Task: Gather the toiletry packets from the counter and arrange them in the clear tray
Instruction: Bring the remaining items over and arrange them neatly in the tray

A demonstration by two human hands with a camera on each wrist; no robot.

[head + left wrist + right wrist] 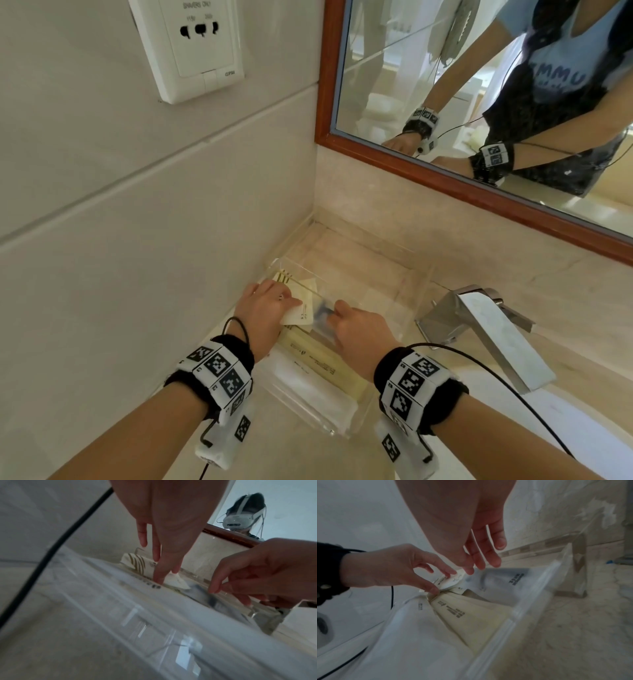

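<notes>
A clear tray (423, 294) sits in the counter's corner against the wall. It holds a long cream packet (322, 366) (471, 615), a white packet (308, 387) (419, 628) and a translucent packet (323, 315) (501, 580) with a dark item inside. A gold-striped packet (284, 275) (137, 562) lies further back. My left hand (270, 301) (443, 581) pinches a small white packet (298, 313) (452, 580) (176, 581) between thumb and fingers, low over the tray. My right hand (342, 311) (481, 568) reaches in beside it, its fairly straight fingers touching the translucent packet's end.
A chrome faucet (479, 329) stands just right of the tray. A wood-framed mirror (479, 192) hangs behind, and a shaver socket (191, 44) is on the tiled wall at the left. Marble counter (573, 635) lies beside the tray's right wall (530, 601).
</notes>
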